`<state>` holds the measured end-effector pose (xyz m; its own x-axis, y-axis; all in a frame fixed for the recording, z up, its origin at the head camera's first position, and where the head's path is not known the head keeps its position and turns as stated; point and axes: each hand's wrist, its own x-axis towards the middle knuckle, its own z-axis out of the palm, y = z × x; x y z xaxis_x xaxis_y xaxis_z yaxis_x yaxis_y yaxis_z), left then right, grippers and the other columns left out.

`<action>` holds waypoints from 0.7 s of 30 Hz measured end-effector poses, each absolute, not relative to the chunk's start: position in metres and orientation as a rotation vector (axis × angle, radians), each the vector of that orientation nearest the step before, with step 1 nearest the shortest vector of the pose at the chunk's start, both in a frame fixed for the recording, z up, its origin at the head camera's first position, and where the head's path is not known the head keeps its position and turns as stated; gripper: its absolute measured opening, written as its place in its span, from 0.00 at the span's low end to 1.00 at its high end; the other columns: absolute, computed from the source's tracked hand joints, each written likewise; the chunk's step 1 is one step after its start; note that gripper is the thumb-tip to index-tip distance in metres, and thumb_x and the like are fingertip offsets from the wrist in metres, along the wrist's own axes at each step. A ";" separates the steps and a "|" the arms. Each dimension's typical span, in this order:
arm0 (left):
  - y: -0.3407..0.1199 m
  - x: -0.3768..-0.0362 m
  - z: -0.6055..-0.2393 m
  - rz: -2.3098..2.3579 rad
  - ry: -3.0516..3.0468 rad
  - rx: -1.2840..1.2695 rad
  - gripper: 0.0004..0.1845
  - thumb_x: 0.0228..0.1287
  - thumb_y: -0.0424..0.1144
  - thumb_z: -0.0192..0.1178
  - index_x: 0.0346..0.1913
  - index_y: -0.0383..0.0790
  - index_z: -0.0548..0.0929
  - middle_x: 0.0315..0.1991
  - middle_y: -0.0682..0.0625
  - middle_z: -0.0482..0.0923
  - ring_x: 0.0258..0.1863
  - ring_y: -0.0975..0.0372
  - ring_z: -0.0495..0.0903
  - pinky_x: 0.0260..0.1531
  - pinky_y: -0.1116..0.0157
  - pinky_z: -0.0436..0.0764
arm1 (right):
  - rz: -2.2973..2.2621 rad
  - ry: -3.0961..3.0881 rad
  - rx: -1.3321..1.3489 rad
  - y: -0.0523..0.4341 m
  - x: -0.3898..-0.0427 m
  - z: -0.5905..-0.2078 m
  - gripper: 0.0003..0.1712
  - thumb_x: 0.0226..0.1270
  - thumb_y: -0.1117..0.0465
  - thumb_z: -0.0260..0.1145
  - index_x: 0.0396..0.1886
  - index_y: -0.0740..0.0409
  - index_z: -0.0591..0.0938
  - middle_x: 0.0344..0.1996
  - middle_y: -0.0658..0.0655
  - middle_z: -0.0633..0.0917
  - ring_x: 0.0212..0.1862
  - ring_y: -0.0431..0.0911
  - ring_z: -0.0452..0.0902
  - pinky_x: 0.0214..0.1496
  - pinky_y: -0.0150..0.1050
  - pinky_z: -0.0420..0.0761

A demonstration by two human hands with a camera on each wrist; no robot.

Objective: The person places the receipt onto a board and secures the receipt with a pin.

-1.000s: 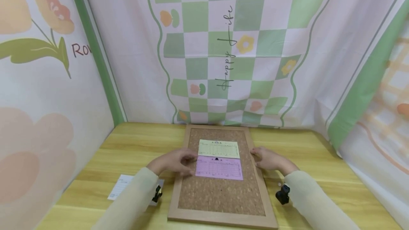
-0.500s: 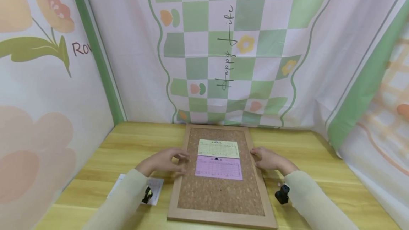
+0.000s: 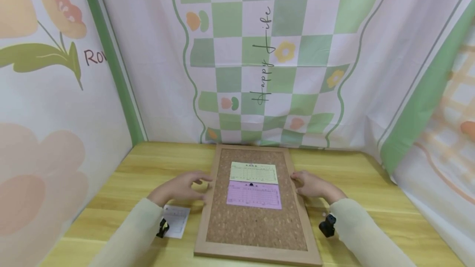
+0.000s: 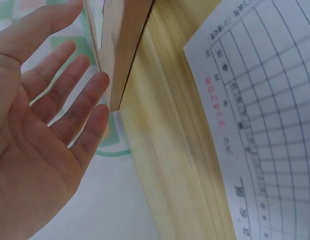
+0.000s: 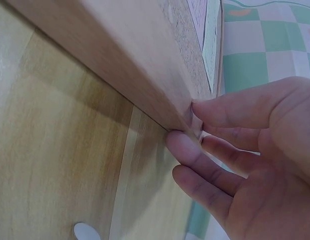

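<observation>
A wood-framed cork board (image 3: 256,226) lies flat on the table, its long side running away from me. A pale yellow slip (image 3: 254,172) and a pink slip (image 3: 254,195) sit on it, one above the other. My left hand (image 3: 179,188) hovers just left of the frame with straight fingers and holds nothing. In the left wrist view that left hand (image 4: 39,130) is spread beside the frame (image 4: 122,55). My right hand (image 3: 309,184) rests at the board's right edge. There the right hand (image 5: 245,150) touches the frame's outer side (image 5: 119,65) with its thumb and fingertips.
A white printed form (image 3: 177,217) lies on the wooden table (image 3: 148,172) under my left forearm, and the form (image 4: 265,125) shows a red number. A small white round object (image 5: 87,232) lies by my right wrist. Patterned cloth walls close in the back and both sides.
My left hand has slid left, off the pink slip and the cork to beyond the frame's left edge, uncovering more of the white form. The right hand and board have stayed put.
</observation>
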<state>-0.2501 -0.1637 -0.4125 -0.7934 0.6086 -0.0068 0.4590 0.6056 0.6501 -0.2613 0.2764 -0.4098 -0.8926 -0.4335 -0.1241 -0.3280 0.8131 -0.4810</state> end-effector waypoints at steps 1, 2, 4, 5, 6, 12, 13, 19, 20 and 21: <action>-0.166 -0.250 -0.413 0.953 2.610 0.888 0.32 0.64 0.42 0.70 0.68 0.37 0.74 0.67 0.43 0.72 0.61 0.45 0.74 0.59 0.45 0.74 | -0.672 2.773 -0.597 0.277 -0.261 -0.410 0.29 0.65 0.73 0.63 0.64 0.81 0.69 0.63 0.81 0.68 0.66 0.75 0.61 0.65 0.66 0.64; -0.168 -0.249 -0.414 0.957 2.611 0.889 0.31 0.64 0.42 0.70 0.68 0.36 0.74 0.66 0.42 0.72 0.61 0.44 0.74 0.59 0.45 0.75 | -0.675 2.774 -0.599 0.277 -0.261 -0.411 0.29 0.65 0.73 0.64 0.64 0.81 0.69 0.63 0.81 0.68 0.66 0.74 0.61 0.66 0.66 0.64; -0.174 -0.248 -0.415 0.967 2.609 0.895 0.30 0.64 0.41 0.69 0.67 0.34 0.74 0.66 0.40 0.73 0.60 0.43 0.74 0.58 0.44 0.75 | -0.672 2.777 -0.610 0.277 -0.262 -0.411 0.29 0.64 0.74 0.64 0.64 0.81 0.69 0.62 0.81 0.69 0.66 0.74 0.61 0.66 0.66 0.64; -0.177 -0.248 -0.416 0.970 2.610 0.896 0.30 0.64 0.40 0.69 0.67 0.34 0.74 0.65 0.40 0.73 0.60 0.42 0.74 0.58 0.44 0.75 | -0.667 2.779 -0.620 0.277 -0.261 -0.411 0.29 0.64 0.74 0.64 0.64 0.82 0.69 0.62 0.81 0.69 0.66 0.75 0.61 0.65 0.66 0.65; -0.179 -0.247 -0.417 0.973 2.610 0.893 0.30 0.64 0.40 0.68 0.67 0.33 0.74 0.65 0.40 0.73 0.60 0.42 0.74 0.58 0.43 0.74 | -0.670 2.780 -0.619 0.277 -0.261 -0.411 0.29 0.64 0.74 0.64 0.64 0.82 0.69 0.62 0.81 0.69 0.66 0.75 0.61 0.66 0.66 0.64; -0.197 -0.245 -0.423 0.975 2.631 0.885 0.29 0.65 0.41 0.68 0.66 0.33 0.75 0.64 0.39 0.75 0.59 0.42 0.75 0.58 0.43 0.74 | -0.666 2.783 -0.619 0.276 -0.260 -0.409 0.29 0.64 0.73 0.64 0.63 0.82 0.69 0.62 0.82 0.69 0.66 0.75 0.61 0.66 0.67 0.64; -0.199 -0.244 -0.423 0.978 2.632 0.887 0.29 0.64 0.41 0.69 0.65 0.33 0.75 0.63 0.39 0.75 0.59 0.42 0.75 0.58 0.43 0.75 | -0.664 2.784 -0.619 0.275 -0.260 -0.409 0.29 0.64 0.73 0.64 0.63 0.82 0.69 0.62 0.82 0.69 0.66 0.75 0.61 0.66 0.66 0.64; -0.212 -0.238 -0.425 0.989 2.633 0.864 0.29 0.63 0.41 0.70 0.64 0.32 0.77 0.61 0.38 0.76 0.57 0.42 0.76 0.57 0.43 0.75 | -0.661 2.788 -0.614 0.275 -0.260 -0.409 0.29 0.64 0.73 0.64 0.64 0.82 0.69 0.62 0.82 0.69 0.66 0.75 0.61 0.66 0.66 0.64; -0.214 -0.238 -0.425 0.991 2.637 0.856 0.29 0.63 0.41 0.70 0.63 0.32 0.77 0.61 0.38 0.77 0.57 0.42 0.76 0.57 0.43 0.75 | -0.661 2.788 -0.614 0.274 -0.260 -0.409 0.29 0.64 0.73 0.64 0.64 0.82 0.69 0.62 0.82 0.69 0.66 0.75 0.61 0.66 0.66 0.65; -0.217 -0.237 -0.425 0.994 2.638 0.849 0.29 0.63 0.41 0.70 0.63 0.32 0.77 0.61 0.38 0.77 0.57 0.42 0.76 0.57 0.43 0.75 | -0.661 2.787 -0.612 0.274 -0.260 -0.409 0.29 0.64 0.73 0.64 0.64 0.82 0.69 0.62 0.81 0.69 0.66 0.75 0.61 0.66 0.66 0.65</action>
